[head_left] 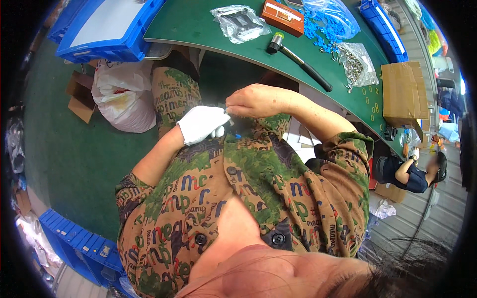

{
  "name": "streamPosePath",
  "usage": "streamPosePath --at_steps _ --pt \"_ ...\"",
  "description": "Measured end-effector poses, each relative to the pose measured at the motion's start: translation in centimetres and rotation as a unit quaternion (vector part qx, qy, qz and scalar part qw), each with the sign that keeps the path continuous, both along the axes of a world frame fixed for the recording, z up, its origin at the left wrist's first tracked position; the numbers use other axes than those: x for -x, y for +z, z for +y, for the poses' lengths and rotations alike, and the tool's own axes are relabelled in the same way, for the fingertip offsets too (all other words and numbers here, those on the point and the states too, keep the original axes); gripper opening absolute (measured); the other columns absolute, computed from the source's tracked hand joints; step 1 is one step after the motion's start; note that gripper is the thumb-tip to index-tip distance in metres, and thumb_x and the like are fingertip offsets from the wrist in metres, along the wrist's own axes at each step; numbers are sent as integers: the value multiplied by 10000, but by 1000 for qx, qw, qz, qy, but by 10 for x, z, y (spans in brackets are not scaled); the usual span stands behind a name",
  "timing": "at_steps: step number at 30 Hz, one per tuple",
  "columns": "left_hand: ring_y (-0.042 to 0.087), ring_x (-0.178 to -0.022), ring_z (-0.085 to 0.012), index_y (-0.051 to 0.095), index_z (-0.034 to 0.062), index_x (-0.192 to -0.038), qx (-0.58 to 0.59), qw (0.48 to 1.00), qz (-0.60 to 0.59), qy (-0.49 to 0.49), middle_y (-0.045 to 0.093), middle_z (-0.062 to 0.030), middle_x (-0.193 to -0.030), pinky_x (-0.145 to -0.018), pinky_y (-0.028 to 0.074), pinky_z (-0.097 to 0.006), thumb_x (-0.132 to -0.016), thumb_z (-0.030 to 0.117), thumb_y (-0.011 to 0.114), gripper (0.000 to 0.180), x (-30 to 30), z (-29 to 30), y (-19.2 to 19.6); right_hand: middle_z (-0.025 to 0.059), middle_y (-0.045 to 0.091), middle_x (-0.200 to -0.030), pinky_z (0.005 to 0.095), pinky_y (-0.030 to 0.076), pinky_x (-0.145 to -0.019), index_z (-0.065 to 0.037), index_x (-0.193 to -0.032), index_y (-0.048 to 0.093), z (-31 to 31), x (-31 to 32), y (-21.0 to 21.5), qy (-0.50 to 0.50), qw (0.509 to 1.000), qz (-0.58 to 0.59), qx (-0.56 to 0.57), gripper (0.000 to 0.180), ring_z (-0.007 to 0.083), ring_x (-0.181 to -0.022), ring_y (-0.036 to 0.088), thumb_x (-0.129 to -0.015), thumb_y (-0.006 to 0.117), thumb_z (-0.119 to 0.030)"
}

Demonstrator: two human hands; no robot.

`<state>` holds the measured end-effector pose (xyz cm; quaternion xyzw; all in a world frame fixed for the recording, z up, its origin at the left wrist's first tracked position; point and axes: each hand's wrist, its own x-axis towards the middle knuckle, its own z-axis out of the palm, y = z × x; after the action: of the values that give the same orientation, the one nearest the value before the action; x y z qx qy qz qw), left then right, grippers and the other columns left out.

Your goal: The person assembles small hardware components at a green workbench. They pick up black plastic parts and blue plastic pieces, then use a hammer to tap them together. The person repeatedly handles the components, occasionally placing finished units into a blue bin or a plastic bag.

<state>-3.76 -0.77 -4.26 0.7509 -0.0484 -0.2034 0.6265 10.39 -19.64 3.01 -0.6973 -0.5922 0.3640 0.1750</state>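
Observation:
In a white glove, my left hand (203, 124) is closed in front of my body, its fingertips meeting those of my right hand. My bare right hand (261, 101) pinches at the same spot, above my lap. A small pale piece (228, 119) shows at the fingertips, too little of it visible to name. Just below the hands, a tiny blue piece (238, 136) is against my patterned clothing. On the green table (198, 22) beyond lies a mallet (300, 63) with a black handle and a yellow-green end.
A clear bag of black parts (240, 24), an orange-brown box (282, 18), loose blue pieces (320, 30) and a bag of small metal parts (355, 64) lie on the table. Blue crates (109, 30), a white sack (124, 97) and a cardboard box (405, 94) stand around. Another person (410, 171) works at right.

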Motion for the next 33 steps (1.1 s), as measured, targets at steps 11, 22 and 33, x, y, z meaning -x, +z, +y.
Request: streamPosePath --at_steps 11,22,33 --pt "568 -630 -102 733 31 -1028 4 998 53 -24 645 -16 -700 -613 467 -283 -1025 289 568 307 -2 0 -5 172 664 -863 464 533 -771 -33 -962 639 -1 5 -12 19 1000 -13 -2 350 384 -840 650 -1044 529 -355" --pt "656 -886 -134 658 -17 -1285 136 986 85 -41 717 -64 -960 -834 536 -295 -1005 154 617 330 -4 35 18 68 632 -773 382 503 -689 -44 -948 669 -17 -2 -16 -151 981 106 -64 396 184 -718 597 -1008 629 -433" --pt "647 -1052 -120 620 -24 -1319 -28 966 -253 48 721 -69 -1118 -950 495 -270 -985 131 633 368 -175 39 99 113 640 -1031 466 485 -873 -83 -1086 696 -119 -58 -5 -388 806 -443 -51 306 323 -1061 617 -949 663 -354"
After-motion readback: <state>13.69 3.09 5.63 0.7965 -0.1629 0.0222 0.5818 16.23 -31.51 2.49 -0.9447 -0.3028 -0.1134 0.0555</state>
